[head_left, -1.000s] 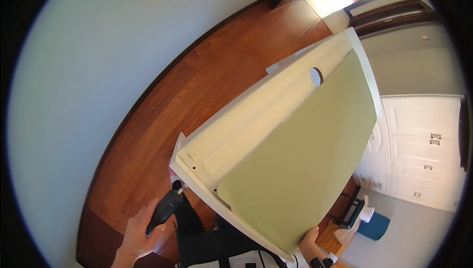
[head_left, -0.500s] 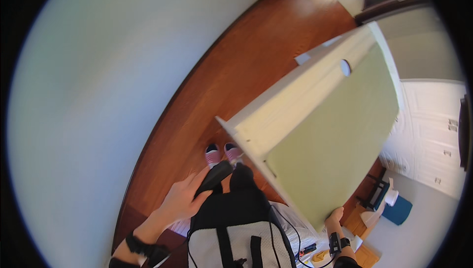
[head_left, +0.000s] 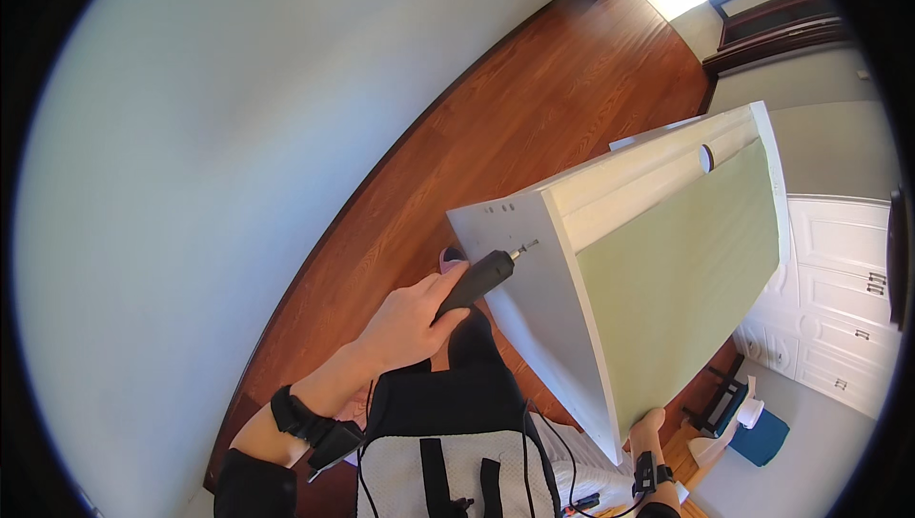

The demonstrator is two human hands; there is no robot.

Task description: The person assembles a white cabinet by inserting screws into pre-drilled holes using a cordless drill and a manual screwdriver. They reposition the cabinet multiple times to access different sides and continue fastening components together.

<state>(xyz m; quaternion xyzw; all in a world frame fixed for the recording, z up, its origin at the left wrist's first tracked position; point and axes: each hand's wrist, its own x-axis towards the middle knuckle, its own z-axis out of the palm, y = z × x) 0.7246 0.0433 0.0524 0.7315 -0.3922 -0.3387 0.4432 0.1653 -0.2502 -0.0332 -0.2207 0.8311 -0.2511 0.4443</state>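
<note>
My left hand is wrapped around a black electric screwdriver. Its metal bit points at the white side panel of a cabinet; a small screw-like piece shows at the tip, but whether it touches the panel I cannot tell. Several small holes dot that panel near its far corner. The cabinet is tilted, with a pale green back panel and a round hole in the white strip beside it. At the cabinet's near lower edge my right hand is closed on it, its fingers partly hidden.
A plain pale wall runs along the left, beside a reddish wood floor. White cupboards stand at the right, with a teal chair below them. Dark cables hang in front of me, and a bag with straps covers my lap area.
The cabinet has turned and shifted right, so its white side panel now faces me. My left hand has moved up and right, bringing the screwdriver's bit to that panel. My right hand stays on the edge.
</note>
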